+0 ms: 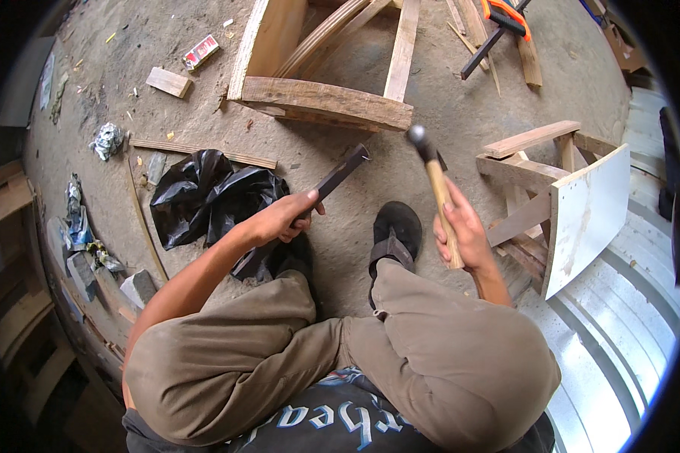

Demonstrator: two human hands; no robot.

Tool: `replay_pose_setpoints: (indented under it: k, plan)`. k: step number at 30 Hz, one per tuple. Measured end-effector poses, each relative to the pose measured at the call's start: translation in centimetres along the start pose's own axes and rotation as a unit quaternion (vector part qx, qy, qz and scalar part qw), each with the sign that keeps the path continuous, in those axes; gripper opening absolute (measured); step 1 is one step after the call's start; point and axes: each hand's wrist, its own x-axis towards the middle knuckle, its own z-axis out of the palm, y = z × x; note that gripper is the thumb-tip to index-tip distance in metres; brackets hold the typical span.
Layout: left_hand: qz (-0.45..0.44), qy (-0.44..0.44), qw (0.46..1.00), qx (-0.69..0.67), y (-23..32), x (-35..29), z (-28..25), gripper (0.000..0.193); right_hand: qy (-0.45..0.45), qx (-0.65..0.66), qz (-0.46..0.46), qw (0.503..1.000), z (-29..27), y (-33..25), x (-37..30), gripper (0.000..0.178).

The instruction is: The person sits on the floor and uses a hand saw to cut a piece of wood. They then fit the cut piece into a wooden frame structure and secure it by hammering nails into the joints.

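Observation:
My right hand (pixel 467 230) is wrapped round the wooden handle of a hammer (pixel 437 189). The hammer's rounded metal head points up and away, above the concrete floor. In my left hand (pixel 289 215) is a dark flat bar (pixel 340 172), gripped near its lower end and slanting up to the right. A small shiny bit, perhaps a bent nail, shows at the bar's far tip. Bar and hammer are apart. Beyond them lies a wooden frame (pixel 325 98) of boards and slats, touched by neither hand.
A small wooden stool-like frame with a white panel (pixel 588 219) lies at right beside corrugated metal sheeting (pixel 582 362). A black plastic bag (pixel 196 196) is by my left forearm. A handsaw with an orange handle (pixel 508 19), a wood block (pixel 168 81) and a small box (pixel 201 53) lie farther off.

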Motion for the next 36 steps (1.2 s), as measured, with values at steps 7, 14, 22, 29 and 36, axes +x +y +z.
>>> replay_pose_setpoints:
  k: [7, 14, 22, 29, 36]
  plan:
    - [0.056, 0.052, 0.992, 0.097, -0.6, 0.5, -1.4, 0.053, -0.176, -0.241, 0.115, 0.947, -0.7, 0.1, -1.4, 0.048]
    - [0.090, 0.046, 0.973, 0.206, 0.7, -0.4, -0.4, 0.054, -0.285, -0.279, 0.137, 0.907, 0.0, -1.0, 1.8, 0.054]
    - [0.087, 0.047, 0.958, 0.270, 0.9, -0.4, -0.4, 0.056, -0.313, -0.308, 0.102, 0.893, 0.0, -3.4, 3.5, 0.053]
    - [0.099, 0.075, 0.940, 0.318, 1.8, 0.0, -0.2, 0.055, -0.302, -0.313, 0.121, 0.892, -0.4, -3.4, 3.6, 0.056]
    - [0.104, 0.051, 0.947, 0.298, 1.3, 0.2, -0.6, 0.055, -0.312, -0.310, 0.129, 0.889, -0.9, -2.8, 3.6, 0.056]
